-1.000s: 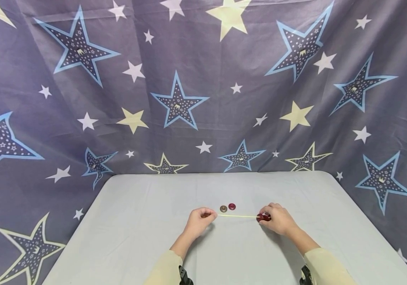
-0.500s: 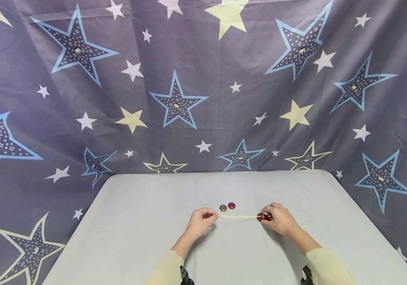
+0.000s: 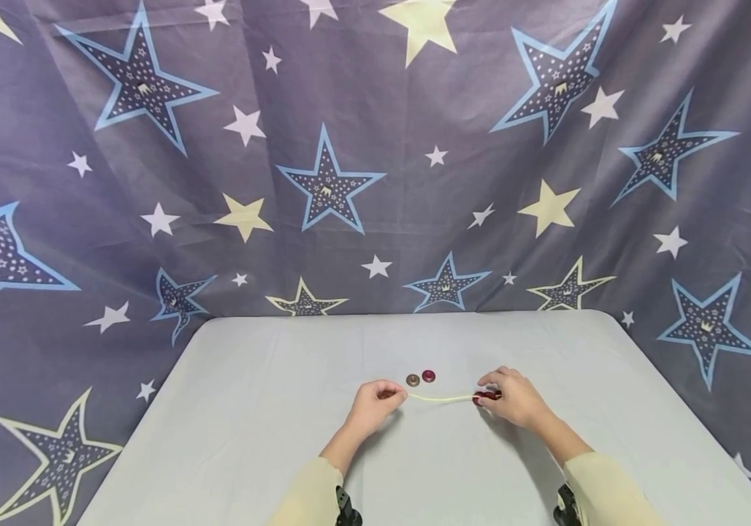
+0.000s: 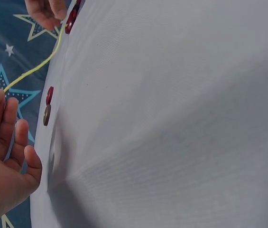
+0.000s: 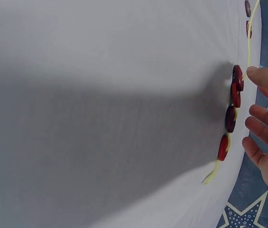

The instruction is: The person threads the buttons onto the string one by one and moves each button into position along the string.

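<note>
Yellow string point(image 4: 30, 71) sags a bit btwn our L hand point(image 3: 370, 406) & R hand point(image 3: 516, 398), lower ctr of the head view. W/ L thumb & index tips we pinch it; other L fingers bend loosely, spaced apart. R fingers are apart & slightly bent, thumb tip right by the string; we can't tell if it's touching. Next to R hand, strung buttons point(image 5: 230, 118), red & dark, sit in a row along the string, R side of the right wrist view, w/ a short yellow tail past the lowest. We also see a brown button point(image 3: 413, 380) & a red button point(image 3: 429, 376) lying loose, side by side, just above the string's L part, on the white table point(image 3: 283, 438). Starry curtain point(image 3: 402, 146) fills the upper frame; our cream sleeves point(image 3: 608, 489) enter at bottom.
</note>
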Demonstrator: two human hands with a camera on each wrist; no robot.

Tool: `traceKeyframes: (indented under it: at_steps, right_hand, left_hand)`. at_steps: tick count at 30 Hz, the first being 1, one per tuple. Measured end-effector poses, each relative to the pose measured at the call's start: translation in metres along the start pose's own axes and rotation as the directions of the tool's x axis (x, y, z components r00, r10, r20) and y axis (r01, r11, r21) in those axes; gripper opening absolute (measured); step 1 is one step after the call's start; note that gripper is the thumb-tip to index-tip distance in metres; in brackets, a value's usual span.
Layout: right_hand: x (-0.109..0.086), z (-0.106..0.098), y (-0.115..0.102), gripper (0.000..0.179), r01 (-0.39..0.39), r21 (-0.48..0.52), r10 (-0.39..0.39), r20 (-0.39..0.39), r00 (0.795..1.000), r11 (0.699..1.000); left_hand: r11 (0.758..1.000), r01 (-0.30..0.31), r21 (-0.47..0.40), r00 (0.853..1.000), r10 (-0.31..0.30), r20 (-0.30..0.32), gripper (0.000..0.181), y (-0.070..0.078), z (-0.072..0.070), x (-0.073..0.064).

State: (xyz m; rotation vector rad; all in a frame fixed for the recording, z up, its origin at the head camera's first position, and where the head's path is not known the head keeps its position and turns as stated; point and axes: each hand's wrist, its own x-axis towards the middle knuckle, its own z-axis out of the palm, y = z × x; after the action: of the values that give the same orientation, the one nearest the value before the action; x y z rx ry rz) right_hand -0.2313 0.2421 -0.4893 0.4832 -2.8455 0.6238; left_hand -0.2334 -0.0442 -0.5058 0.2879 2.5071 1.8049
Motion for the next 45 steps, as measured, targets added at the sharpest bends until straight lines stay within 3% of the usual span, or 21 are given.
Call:
traceKeyframes:
  at_steps: [9,16,26,45]
  right_hand:
    - [0.008,0.001,-0.015,0.022,0.056,0.133,-0.049,-0.054,0.997,0.990]
    - [0.016,0.003,-0.032,0.023,0.045,0.199,-0.045,-0.008,0.999,0.979]
    - [0.020,0.005,-0.053,0.024,0.042,0.273,-0.050,0.022,0.999,0.961]
    - [0.023,0.014,-0.071,0.026,0.109,0.368,-0.131,0.034,0.991,0.923]
  left_hand:
    - [0.994,-0.106,-0.017,0.994,0.106,0.000,0.020,0.004,0.002,0.000]
    - [1.000,-0.020,-0.020,1.000,0.021,0.012,0.018,0.009,0.005,0.005]
    - [0.999,-0.036,-0.010,0.999,0.036,0.018,0.016,0.013,0.007,0.009]
    - [0.999,-0.053,-0.010,0.999,0.054,0.011,0.016,0.016,0.011,0.009]
